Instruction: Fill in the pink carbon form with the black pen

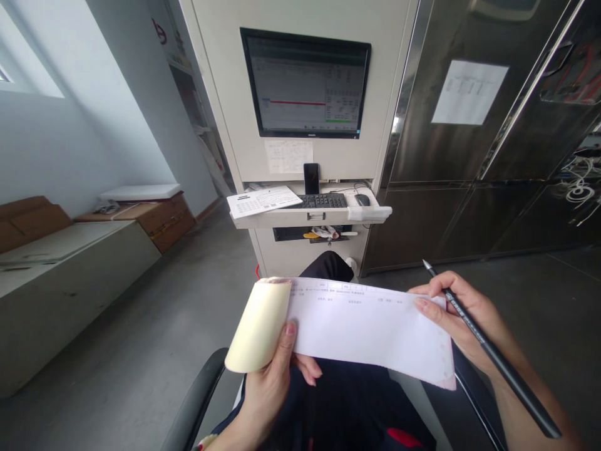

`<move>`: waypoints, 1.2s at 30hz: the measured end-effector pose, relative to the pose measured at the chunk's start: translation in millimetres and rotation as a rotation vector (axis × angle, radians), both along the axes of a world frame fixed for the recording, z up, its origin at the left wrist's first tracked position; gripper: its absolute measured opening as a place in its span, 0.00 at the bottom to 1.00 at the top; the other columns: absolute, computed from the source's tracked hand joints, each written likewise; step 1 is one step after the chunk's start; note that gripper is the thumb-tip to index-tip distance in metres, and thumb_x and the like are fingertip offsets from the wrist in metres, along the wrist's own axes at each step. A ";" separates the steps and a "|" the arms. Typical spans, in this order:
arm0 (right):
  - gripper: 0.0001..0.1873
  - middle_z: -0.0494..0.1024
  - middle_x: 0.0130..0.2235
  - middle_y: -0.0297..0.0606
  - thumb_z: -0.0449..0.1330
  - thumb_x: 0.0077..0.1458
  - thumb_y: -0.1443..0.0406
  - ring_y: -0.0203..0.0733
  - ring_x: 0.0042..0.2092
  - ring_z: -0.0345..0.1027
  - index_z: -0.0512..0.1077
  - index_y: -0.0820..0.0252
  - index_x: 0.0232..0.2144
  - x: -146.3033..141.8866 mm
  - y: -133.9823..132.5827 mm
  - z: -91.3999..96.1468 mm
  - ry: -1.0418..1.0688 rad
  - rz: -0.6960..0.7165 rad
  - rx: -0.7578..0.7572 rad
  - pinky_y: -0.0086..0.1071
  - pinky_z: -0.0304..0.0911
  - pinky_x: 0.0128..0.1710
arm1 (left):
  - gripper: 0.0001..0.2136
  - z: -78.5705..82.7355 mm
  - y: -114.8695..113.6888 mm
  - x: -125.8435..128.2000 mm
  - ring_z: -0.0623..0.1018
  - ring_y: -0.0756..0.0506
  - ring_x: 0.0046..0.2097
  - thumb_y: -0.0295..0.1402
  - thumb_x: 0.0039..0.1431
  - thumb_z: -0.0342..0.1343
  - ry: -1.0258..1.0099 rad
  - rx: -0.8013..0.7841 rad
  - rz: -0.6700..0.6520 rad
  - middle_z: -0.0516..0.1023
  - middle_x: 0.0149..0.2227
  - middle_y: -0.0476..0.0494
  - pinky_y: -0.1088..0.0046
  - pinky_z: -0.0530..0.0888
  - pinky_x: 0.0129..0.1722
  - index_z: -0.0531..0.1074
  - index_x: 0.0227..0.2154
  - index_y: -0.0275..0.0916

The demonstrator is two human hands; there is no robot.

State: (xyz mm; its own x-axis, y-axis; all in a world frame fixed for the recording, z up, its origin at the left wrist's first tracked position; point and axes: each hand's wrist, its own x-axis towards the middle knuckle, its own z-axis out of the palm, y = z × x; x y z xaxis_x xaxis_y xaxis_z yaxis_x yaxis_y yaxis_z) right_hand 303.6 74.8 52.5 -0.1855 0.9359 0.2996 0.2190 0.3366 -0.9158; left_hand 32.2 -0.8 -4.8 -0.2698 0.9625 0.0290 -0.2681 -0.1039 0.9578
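A form pad [357, 326] with white printed sheets is stretched between my hands above my lap. Its yellow sheet [258, 326] curls back over the left end. My left hand [275, 376] grips that end, thumb on top and fingers underneath. The right end is pinched by my right hand [462, 313], thumb on the white face. Across the same hand lies a black pen [488, 344], its grey tip pointing up and away. The print is too small to read.
Ahead, a pull-out shelf [286, 217] holds a keyboard [328, 200], mouse [362, 200], upright phone [311, 178] and printed papers [267, 202]. A monitor [307, 84] is set in the cabinet above. Chair armrests [200, 401] flank me. Cardboard boxes [164, 219] stand at left, steel cabinets [432, 219] at right.
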 end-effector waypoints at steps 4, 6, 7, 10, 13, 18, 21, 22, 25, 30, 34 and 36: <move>0.14 0.81 0.40 0.41 0.66 0.54 0.57 0.40 0.36 0.76 0.65 0.56 0.31 -0.2 -1.1 0.8 0.003 -0.007 -0.011 0.26 0.68 0.32 | 0.21 -1.4 -0.1 -0.9 0.72 0.47 0.18 0.45 0.60 0.59 -0.049 0.001 -0.019 0.74 0.17 0.38 0.76 0.72 0.19 0.77 0.21 0.31; 0.15 0.81 0.40 0.41 0.67 0.54 0.56 0.42 0.38 0.76 0.65 0.56 0.31 -1.7 -3.0 1.7 0.019 -0.026 -0.013 0.27 0.68 0.34 | 0.20 -1.0 0.1 -1.3 0.72 0.46 0.17 0.44 0.59 0.60 -0.076 0.004 -0.033 0.74 0.17 0.38 0.75 0.72 0.19 0.77 0.22 0.30; 0.15 0.81 0.40 0.40 0.67 0.53 0.56 0.41 0.39 0.76 0.65 0.56 0.31 -2.7 -4.1 2.2 0.033 -0.041 -0.015 0.27 0.68 0.35 | 0.19 0.0 0.0 -1.3 0.72 0.46 0.17 0.44 0.59 0.60 -0.085 0.004 -0.034 0.74 0.17 0.38 0.75 0.71 0.18 0.77 0.23 0.30; 0.15 0.81 0.40 0.38 0.67 0.53 0.56 0.40 0.39 0.76 0.65 0.55 0.31 -4.6 -6.6 3.4 0.073 -0.092 -0.031 0.26 0.67 0.37 | 0.19 5.0 -1.2 -0.9 0.72 0.46 0.18 0.42 0.59 0.60 -0.076 -0.007 -0.033 0.74 0.17 0.38 0.75 0.71 0.19 0.77 0.22 0.30; 0.16 0.81 0.39 0.38 0.68 0.52 0.56 0.41 0.39 0.75 0.66 0.55 0.31 -4.7 -8.1 5.3 0.064 -0.098 -0.047 0.26 0.67 0.35 | 0.21 9.4 -3.6 -2.0 0.73 0.46 0.19 0.45 0.58 0.61 -0.054 -0.005 -0.083 0.74 0.17 0.39 0.74 0.71 0.20 0.77 0.20 0.31; 0.15 0.81 0.39 0.36 0.67 0.52 0.56 0.40 0.39 0.74 0.65 0.55 0.30 -7.7 -14.0 13.4 0.051 -0.157 -0.057 0.25 0.66 0.36 | 0.24 11.5 -7.1 -9.7 0.76 0.45 0.23 0.50 0.59 0.57 0.060 0.031 -0.219 0.77 0.21 0.38 0.73 0.74 0.28 0.78 0.21 0.32; 0.15 0.81 0.39 0.35 0.67 0.51 0.56 0.39 0.39 0.74 0.65 0.55 0.29 -9.1 -16.3 16.1 0.064 -0.164 -0.067 0.24 0.65 0.35 | 0.24 11.0 -5.3 -14.8 0.76 0.45 0.25 0.49 0.61 0.55 0.101 0.021 -0.281 0.78 0.23 0.38 0.73 0.75 0.30 0.79 0.22 0.33; 0.16 0.81 0.38 0.35 0.67 0.50 0.55 0.40 0.39 0.74 0.65 0.55 0.29 -9.0 -16.3 16.0 0.070 -0.162 -0.072 0.24 0.65 0.35 | 0.24 10.3 -4.0 -16.1 0.76 0.45 0.25 0.49 0.62 0.55 0.107 0.017 -0.297 0.78 0.23 0.38 0.73 0.75 0.31 0.79 0.22 0.33; 0.17 0.80 0.38 0.36 0.68 0.49 0.55 0.42 0.39 0.74 0.65 0.55 0.29 -8.1 -15.2 14.8 0.091 -0.156 -0.084 0.26 0.65 0.35 | 0.23 6.9 0.3 -17.3 0.77 0.45 0.26 0.49 0.61 0.56 0.106 0.011 -0.326 0.79 0.24 0.38 0.74 0.75 0.30 0.79 0.23 0.34; 0.17 0.80 0.36 0.35 0.68 0.48 0.54 0.41 0.39 0.73 0.66 0.55 0.28 -8.7 -15.0 15.7 0.080 -0.192 -0.086 0.25 0.64 0.35 | 0.25 0.4 2.6 -13.2 0.76 0.47 0.23 0.53 0.60 0.55 0.041 -0.029 -0.328 0.78 0.22 0.38 0.76 0.74 0.28 0.80 0.26 0.33; 0.13 0.77 0.32 0.32 0.66 0.50 0.53 0.36 0.31 0.67 0.71 0.54 0.33 -7.9 -15.5 18.2 -0.039 -0.233 -0.068 0.24 0.61 0.29 | 0.26 -1.2 2.4 -11.2 0.76 0.46 0.22 0.54 0.61 0.54 0.020 -0.037 -0.313 0.77 0.21 0.38 0.76 0.74 0.26 0.79 0.25 0.33; 0.13 0.74 0.28 0.30 0.64 0.52 0.53 0.34 0.27 0.62 0.73 0.53 0.35 -7.2 -15.6 19.0 -0.121 -0.232 -0.054 0.24 0.59 0.26 | 0.27 -0.3 3.0 -10.8 0.76 0.46 0.22 0.55 0.59 0.54 0.002 -0.040 -0.301 0.77 0.20 0.37 0.76 0.73 0.24 0.79 0.24 0.32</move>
